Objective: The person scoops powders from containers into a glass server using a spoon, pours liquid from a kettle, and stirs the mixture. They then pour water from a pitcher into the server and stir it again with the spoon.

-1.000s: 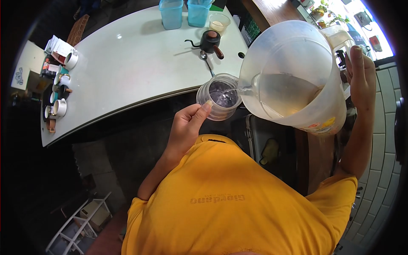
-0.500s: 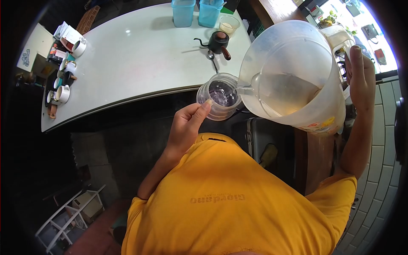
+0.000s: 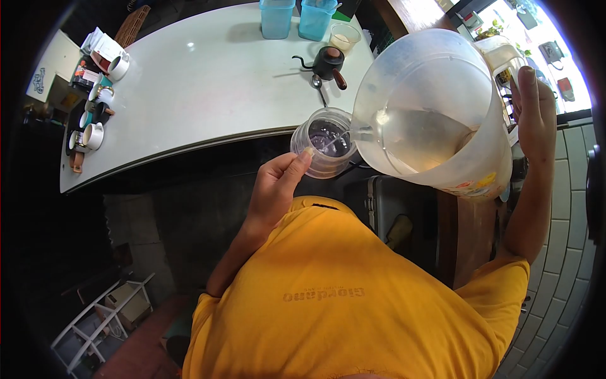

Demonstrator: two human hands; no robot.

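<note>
My right hand (image 3: 535, 117) is closed round the handle of a large translucent plastic pitcher (image 3: 435, 69), tilted to the left with water inside. From its spout a thin stream runs into a clear round container (image 3: 303, 140). My left hand (image 3: 281, 180) grips that container's near left rim, thumb on top. Water shows in the bottom of it. The container is held at the counter's near edge; what supports it from below is hidden.
On the white counter (image 3: 189, 82) stand a black gooseneck kettle (image 3: 328, 62), a spoon (image 3: 318, 84), a small clear cup (image 3: 344, 38) and two blue containers (image 3: 276, 22). White cups (image 3: 93, 136) line the left end. A tiled wall (image 3: 562, 208) is at my right.
The stream from the pitcher has become thinner and the water in the container looks calmer. Both hands have hardly moved; the view has shifted slightly.
</note>
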